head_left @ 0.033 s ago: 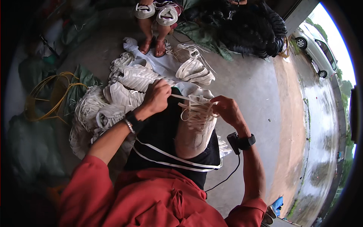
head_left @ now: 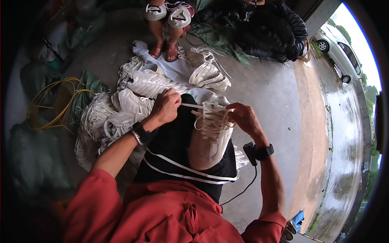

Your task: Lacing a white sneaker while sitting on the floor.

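Note:
A cream-white sneaker (head_left: 206, 152) lies on the dark cloth (head_left: 162, 152) over my lap, toe pointing toward me. Its loose laces (head_left: 212, 123) criss-cross and loop over the tongue. Left of the shoe, my left hand (head_left: 167, 107) is closed on the end of a shoelace (head_left: 192, 105), which runs taut from the fist to the eyelets. At the shoe's right side, my right hand (head_left: 244, 117) pinches the lacing close to the upper eyelets; the fingertips are partly hidden.
White sneakers are heaped (head_left: 133, 99) beyond my left arm. Facing me, a person in brown sandals (head_left: 172, 52) holds white shoes (head_left: 179, 18) at the knees. Yellow straps (head_left: 52, 101) lie at left, a black pile (head_left: 271, 32) at far right. A cable (head_left: 243, 191) hangs from my right wrist.
My left hand has shifted very slightly left and toward me, still holding the lace. My right hand and the sneaker are almost unchanged.

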`<state>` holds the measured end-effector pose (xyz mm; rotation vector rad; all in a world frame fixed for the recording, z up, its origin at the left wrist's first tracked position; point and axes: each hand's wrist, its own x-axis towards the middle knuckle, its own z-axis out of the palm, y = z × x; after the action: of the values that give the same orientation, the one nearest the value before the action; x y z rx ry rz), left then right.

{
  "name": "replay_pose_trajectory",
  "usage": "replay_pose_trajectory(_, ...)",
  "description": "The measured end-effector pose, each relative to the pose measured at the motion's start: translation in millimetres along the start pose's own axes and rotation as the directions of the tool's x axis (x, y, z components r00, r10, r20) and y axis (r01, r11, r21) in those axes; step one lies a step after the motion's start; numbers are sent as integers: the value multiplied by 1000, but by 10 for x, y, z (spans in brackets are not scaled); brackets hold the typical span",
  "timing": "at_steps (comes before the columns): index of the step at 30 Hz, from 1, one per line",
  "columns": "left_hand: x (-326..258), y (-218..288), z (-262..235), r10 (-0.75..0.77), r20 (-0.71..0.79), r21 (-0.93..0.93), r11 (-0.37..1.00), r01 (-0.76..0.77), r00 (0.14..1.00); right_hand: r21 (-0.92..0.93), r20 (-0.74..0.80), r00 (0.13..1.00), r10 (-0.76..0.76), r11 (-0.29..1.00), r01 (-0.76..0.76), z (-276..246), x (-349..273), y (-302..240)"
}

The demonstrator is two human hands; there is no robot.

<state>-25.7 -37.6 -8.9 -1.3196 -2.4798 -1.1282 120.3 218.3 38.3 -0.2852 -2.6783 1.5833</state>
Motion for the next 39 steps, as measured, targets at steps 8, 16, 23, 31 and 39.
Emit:
replay_pose_trajectory(8,-228,113,53,-393,-37,-412,844,344,919,344,-25,947,321,892,-294,-76,-283,187)
replay_pose_trajectory(16,-140,266,432,-263,117,-343,894,288,958,435,152,951,270,846,-310,78,-358,39)
replay_pose_trajectory(23,-76,344,58,-366,466,-462,676,574,806,414,178,959,219,868,-275,124,-302,87)
replay_pose_trajectory(31,-114,298,14,-390,396,-477,687,549,831,567,11,960,280,789,-237,104,-270,188)
replay_pose_trajectory(39,150,574,257,97,10,-120,988,-95,995,424,-126,974,187,898,-118,137,-129,27)
